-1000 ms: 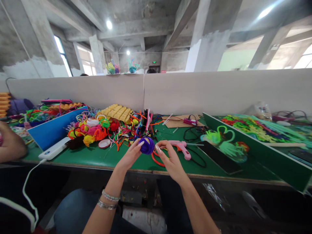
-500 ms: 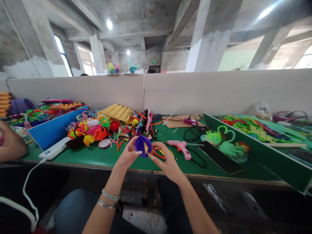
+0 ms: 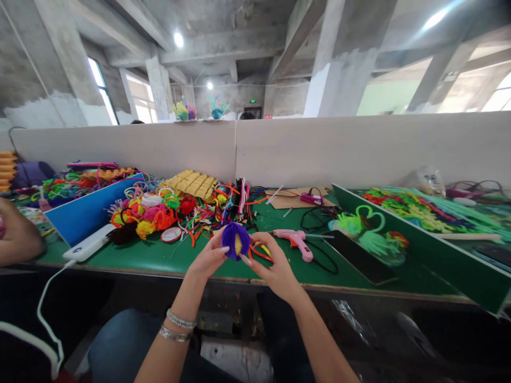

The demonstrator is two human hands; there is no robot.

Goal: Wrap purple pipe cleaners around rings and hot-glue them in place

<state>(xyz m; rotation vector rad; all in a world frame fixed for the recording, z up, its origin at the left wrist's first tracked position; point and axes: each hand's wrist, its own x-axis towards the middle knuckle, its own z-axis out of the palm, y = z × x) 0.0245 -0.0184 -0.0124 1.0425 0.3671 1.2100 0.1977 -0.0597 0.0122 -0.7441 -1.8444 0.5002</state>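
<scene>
Between my two hands is a round piece covered in purple fuzzy strands [image 3: 230, 240], with a bare yellow strip showing on its near side. My left hand [image 3: 209, 255] holds its left side, thumb at the front and the other fingers partly hidden behind. On the other side, my right hand [image 3: 277, 270] has its fingertips on the lower right edge. Red-and-yellow-handled pliers or scissors [image 3: 261, 256] lie just behind my right fingers, partly covered. Right of them rests a pink glue gun [image 3: 297, 242] with a clear glue stick in its back.
Colourful pipe-cleaner pieces [image 3: 154, 215] and a yellow egg tray [image 3: 194, 184] are heaped at the left. A white power strip [image 3: 88, 243] lies by a blue divider [image 3: 93, 210]. Rightward are a black phone [image 3: 357, 257], green pipe-cleaner swans [image 3: 373, 234] and a green divider [image 3: 423, 250]. Another person's hand [image 3: 18, 234] is far left.
The purple piece has turned slightly in my fingers, and its yellow strip now faces me more squarely. Both hands have stayed almost in place.
</scene>
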